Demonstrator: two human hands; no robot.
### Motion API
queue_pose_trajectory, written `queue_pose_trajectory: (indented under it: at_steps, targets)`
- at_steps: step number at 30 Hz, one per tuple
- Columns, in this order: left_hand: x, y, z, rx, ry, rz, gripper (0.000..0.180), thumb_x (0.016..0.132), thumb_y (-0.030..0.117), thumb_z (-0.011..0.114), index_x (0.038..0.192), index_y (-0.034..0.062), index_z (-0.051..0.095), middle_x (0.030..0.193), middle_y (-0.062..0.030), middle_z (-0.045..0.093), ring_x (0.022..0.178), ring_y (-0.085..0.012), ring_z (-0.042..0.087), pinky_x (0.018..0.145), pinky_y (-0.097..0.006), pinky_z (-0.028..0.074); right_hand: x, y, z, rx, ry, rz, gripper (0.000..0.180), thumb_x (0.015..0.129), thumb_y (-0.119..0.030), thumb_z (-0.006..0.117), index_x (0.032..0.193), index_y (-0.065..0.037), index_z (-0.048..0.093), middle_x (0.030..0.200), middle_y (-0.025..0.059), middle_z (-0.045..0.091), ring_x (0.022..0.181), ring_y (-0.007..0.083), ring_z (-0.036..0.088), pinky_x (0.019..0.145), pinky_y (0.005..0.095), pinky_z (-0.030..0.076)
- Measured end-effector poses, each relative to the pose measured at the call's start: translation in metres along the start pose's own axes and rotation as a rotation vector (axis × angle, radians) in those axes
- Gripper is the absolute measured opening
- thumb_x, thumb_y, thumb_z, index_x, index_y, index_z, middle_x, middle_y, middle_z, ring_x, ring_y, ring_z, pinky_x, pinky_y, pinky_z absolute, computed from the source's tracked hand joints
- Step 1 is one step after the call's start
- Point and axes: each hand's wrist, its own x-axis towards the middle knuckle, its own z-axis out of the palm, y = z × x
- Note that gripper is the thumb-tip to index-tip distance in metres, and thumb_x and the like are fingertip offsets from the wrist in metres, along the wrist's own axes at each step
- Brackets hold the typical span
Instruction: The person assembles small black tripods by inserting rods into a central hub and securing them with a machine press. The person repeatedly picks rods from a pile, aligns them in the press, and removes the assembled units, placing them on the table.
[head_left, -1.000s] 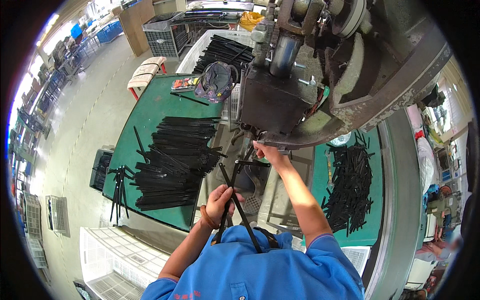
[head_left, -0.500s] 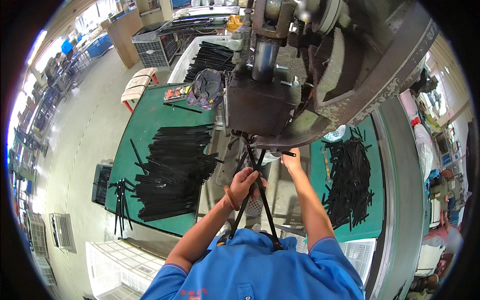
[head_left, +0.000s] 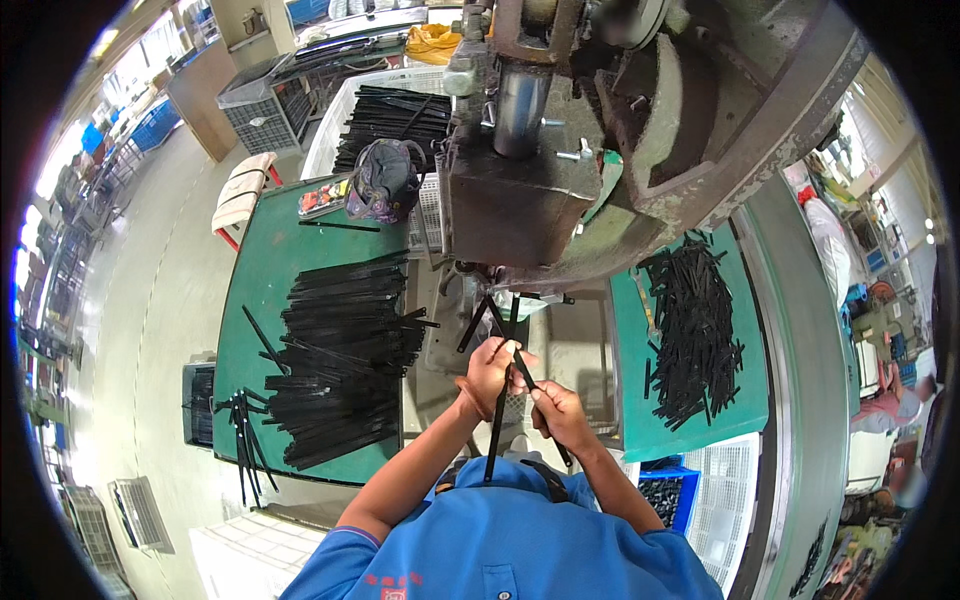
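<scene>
Just below the head of a large, worn metal press (head_left: 520, 205), long flat black strips (head_left: 497, 440) cross each other in front of my chest. My left hand (head_left: 490, 366) is closed round them near the crossing. Slightly lower and to the right, my right hand (head_left: 562, 414) grips one of the strips, its end sticking out below the fingers. The strips' far ends reach up under the press head, where the tooling is mostly hidden. A short dark piece lies crosswise there.
A large pile of black strips (head_left: 340, 365) covers the left green table (head_left: 265, 225). Shorter black pieces (head_left: 692, 335) are heaped on the right green table (head_left: 640, 400). A patterned bag (head_left: 385, 182) stands at the back, and a blue crate (head_left: 688, 505) is at lower right.
My right hand has come down from beside the press tooling to grip a strip near my left hand. My left hand keeps its hold. The whole view has shifted slightly.
</scene>
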Motion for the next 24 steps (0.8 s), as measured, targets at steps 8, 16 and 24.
queue_pose_trajectory:
  at_steps: [8, 16, 24]
  targets:
    - [-0.006, 0.009, -0.002, 0.043, 0.039, -0.051, 0.016, 0.096, 0.020, 0.045, 0.097, 0.0044, 0.050, 0.087, -0.0152, 0.066, 0.050, -0.0116, 0.053, 0.041, -0.025, 0.043, -0.007, 0.003, 0.025, 0.006, 0.139, -0.001, 0.021, 0.096, -0.019, 0.049, 0.103, -0.002, 0.057, 0.057, 0.0004, 0.051, 0.043, 0.0062, 0.042, 0.040, 0.0215, 0.034]
    - [-0.002, 0.005, -0.004, -0.056, 0.025, -0.056, 0.016, 0.097, 0.019, 0.044, 0.092, 0.0037, 0.047, 0.085, -0.0149, 0.066, 0.046, -0.0109, 0.052, 0.038, -0.024, 0.043, -0.010, -0.010, 0.028, 0.004, 0.139, 0.048, 0.021, 0.096, -0.020, 0.048, 0.102, -0.001, 0.056, 0.056, 0.0002, 0.050, 0.041, 0.0064, 0.041, 0.037, 0.0211, 0.033]
    - [-0.015, 0.024, 0.014, 0.002, 0.037, 0.022, 0.017, 0.097, 0.019, 0.041, 0.094, 0.0022, 0.043, 0.083, -0.0151, 0.066, 0.046, -0.0107, 0.053, 0.037, -0.023, 0.043, -0.017, -0.021, 0.029, 0.041, 0.108, -0.065, 0.020, 0.096, -0.020, 0.050, 0.102, -0.002, 0.055, 0.056, -0.0005, 0.049, 0.041, 0.0059, 0.039, 0.039, 0.0206, 0.032]
